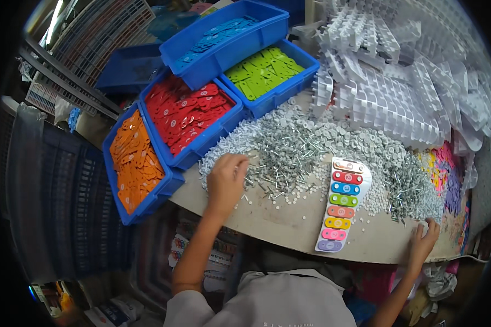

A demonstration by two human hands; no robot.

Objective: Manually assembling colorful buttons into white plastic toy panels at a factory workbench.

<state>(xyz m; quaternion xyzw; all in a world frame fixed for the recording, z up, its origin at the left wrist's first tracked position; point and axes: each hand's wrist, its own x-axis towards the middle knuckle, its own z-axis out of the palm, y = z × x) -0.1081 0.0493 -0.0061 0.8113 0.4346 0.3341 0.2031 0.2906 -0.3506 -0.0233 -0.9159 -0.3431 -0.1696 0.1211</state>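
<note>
Two picking places, it seems

At the edge of the desk (283, 229), the right hand (424, 241) half curls near screws (402, 191). The strip (339, 206) lies between the hands. The left hand (226, 184), half folded, is at the pegs (238, 139). What they hold, I cannot tell; next pick needs fine pinch.

Left hand (227, 182), fingers at the left part of the fastener heap (286, 158). Right hand (423, 240), near the table's (273, 224) front edge. Between: one white strip (324, 231), eight coloured pieces (344, 188). Upper left: blue bins (208, 143), orange, red, blue, green contents.
</note>
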